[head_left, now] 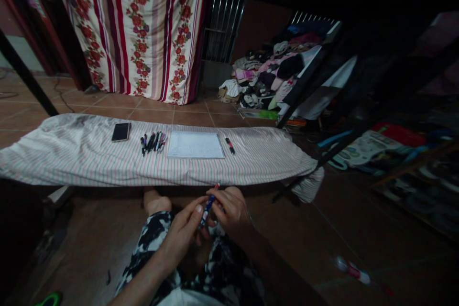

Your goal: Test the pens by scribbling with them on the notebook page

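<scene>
Above my lap, both hands grip a blue pen [209,204] with a reddish, pale-tipped upper end. The fingers of my left hand [187,224] close around its lower part, thumb on top. My right hand [229,210] pinches the upper part, its fingers curled over the barrel. On the striped cloth [89,167] beyond lies an open spiral notebook [195,145] with faint marks on its page. A row of several pens [153,142] lies to its left, and a single black and red pen [230,146] to its right.
A dark-screened phone [121,132] lies on the cloth's left part. A floral curtain [143,33] hangs behind. Heaped clothes [272,71] are at the back right. A clear and pink bottle [353,270] lies on the tiled floor at right; a green object [52,299] is at lower left.
</scene>
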The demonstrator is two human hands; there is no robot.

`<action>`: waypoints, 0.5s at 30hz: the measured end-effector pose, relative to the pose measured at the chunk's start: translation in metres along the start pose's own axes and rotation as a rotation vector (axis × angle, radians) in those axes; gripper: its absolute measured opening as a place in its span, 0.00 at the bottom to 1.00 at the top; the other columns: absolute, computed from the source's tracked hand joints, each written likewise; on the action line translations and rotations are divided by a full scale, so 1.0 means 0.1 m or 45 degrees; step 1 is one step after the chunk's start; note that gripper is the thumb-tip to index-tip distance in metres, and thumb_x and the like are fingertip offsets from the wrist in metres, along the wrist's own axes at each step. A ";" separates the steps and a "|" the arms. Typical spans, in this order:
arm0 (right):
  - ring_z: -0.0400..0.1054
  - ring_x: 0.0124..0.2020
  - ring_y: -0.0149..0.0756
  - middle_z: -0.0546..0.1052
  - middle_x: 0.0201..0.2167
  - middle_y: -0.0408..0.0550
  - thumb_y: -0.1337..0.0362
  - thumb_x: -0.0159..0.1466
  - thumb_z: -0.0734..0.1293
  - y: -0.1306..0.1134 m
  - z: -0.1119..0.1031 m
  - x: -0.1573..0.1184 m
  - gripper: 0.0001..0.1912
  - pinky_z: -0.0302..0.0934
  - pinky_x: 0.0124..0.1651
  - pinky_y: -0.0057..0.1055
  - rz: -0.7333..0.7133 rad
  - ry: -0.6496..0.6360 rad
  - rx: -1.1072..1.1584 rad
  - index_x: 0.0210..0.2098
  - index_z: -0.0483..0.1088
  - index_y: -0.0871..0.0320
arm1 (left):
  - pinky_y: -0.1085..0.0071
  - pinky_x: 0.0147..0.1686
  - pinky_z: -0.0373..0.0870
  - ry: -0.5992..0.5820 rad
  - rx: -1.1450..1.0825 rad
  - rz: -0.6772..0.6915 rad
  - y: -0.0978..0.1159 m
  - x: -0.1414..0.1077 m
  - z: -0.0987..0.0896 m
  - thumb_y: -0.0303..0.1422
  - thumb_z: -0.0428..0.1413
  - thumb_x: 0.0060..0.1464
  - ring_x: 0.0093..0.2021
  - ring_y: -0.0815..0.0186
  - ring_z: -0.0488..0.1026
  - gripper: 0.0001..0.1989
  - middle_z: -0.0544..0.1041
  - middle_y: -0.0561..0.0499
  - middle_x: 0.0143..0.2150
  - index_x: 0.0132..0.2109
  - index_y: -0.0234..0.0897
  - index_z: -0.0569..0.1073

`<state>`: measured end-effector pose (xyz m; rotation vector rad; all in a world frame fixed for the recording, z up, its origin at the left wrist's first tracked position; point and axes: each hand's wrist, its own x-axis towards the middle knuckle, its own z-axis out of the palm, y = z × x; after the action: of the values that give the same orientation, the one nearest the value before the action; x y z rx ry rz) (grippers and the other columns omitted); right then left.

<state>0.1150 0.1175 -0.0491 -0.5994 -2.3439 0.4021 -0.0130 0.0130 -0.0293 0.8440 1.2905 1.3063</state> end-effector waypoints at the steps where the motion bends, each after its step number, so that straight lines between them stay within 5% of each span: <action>1: 0.72 0.36 0.39 0.78 0.35 0.52 0.70 0.61 0.57 0.02 -0.02 0.01 0.14 0.66 0.40 0.35 0.052 0.028 0.069 0.43 0.71 0.56 | 0.73 0.22 0.67 0.002 0.005 0.005 0.00 0.01 0.00 0.56 0.51 0.49 0.23 0.67 0.72 0.36 0.78 0.47 0.31 0.55 0.32 0.68; 9: 0.69 0.26 0.33 0.77 0.29 0.49 0.51 0.60 0.63 0.00 -0.18 0.11 0.18 0.64 0.28 0.30 0.747 0.220 1.046 0.42 0.68 0.57 | 0.75 0.21 0.63 0.010 0.028 -0.017 -0.10 0.08 0.03 0.53 0.54 0.47 0.22 0.69 0.69 0.30 0.77 0.48 0.29 0.48 0.31 0.72; 15: 0.63 0.22 0.29 0.73 0.23 0.44 0.50 0.53 0.70 0.00 -0.24 0.20 0.21 0.56 0.24 0.26 1.020 0.424 1.693 0.39 0.69 0.58 | 0.75 0.20 0.63 -0.017 0.081 -0.060 -0.13 0.11 0.06 0.53 0.54 0.46 0.24 0.68 0.69 0.31 0.75 0.49 0.27 0.46 0.30 0.72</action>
<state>0.1182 0.1302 -0.0208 -0.7558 -1.0002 1.8084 -0.0063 0.0228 -0.0431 0.8602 1.3397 1.2262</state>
